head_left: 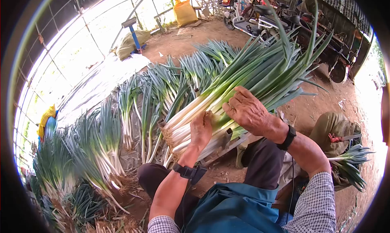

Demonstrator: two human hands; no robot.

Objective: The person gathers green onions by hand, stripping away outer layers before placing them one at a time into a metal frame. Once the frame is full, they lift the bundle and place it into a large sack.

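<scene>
A thick bundle of long green onions (219, 89) lies across a metal stand (227, 139) in front of me, roots at the lower left and green leaves at the upper right. My left hand (202, 129) is closed at the white stalks near the roots, with a pale green stalk at its fingertips. Farther up the bundle, my right hand (247, 113) has its fingers curled and pinched over the stalks. Whatever sits between those fingertips is too small to make out. Both wrists wear black bands.
Several heaps of green onions (109, 139) cover the ground to the left and ahead. A few more lie on a bag (349, 164) at my right. A yellow sack (185, 11) stands at the back, near parked scooters (264, 22). A blue-handled tool (134, 36) stands by a pale sack.
</scene>
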